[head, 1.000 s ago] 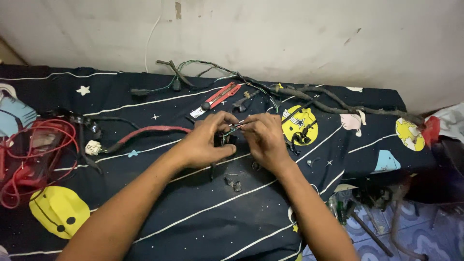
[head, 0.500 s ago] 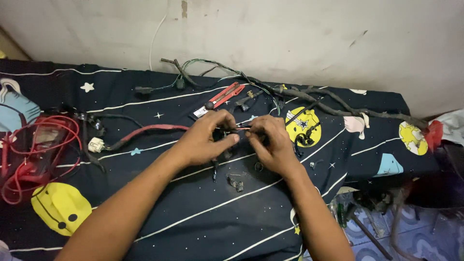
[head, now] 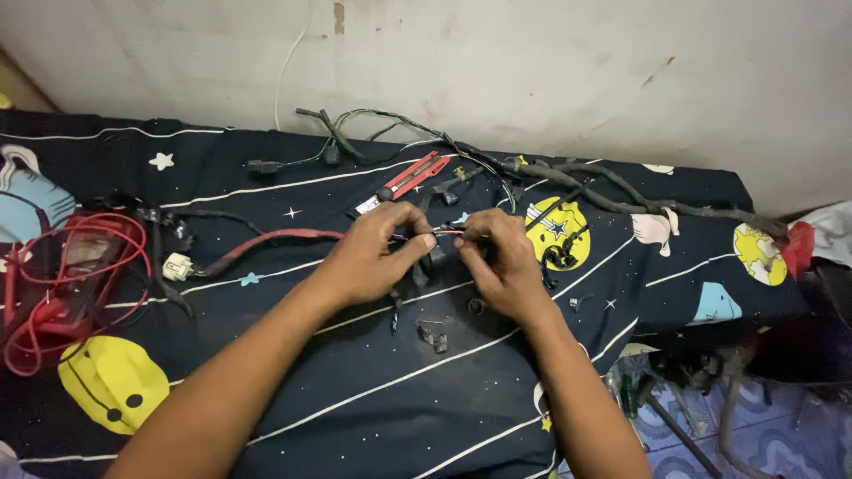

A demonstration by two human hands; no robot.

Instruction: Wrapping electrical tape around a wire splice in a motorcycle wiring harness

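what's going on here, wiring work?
Looks like it. A person works bare-handed over a dark patterned cloth. The left hand and right hand meet at the middle, both pinching a thin wire between their fingertips. A long wire harness lies along the wall, red-handled pliers lie just beyond the hands, and a coil of red leads sits at the left. Small dark parts lie near the hands.

A thin wire bundle (head: 441, 232) with red and dark strands is stretched level between the pinching fingertips of the left hand (head: 373, 257) and right hand (head: 501, 262), raised just above the dark patterned cloth, a small black connector hanging beneath it.
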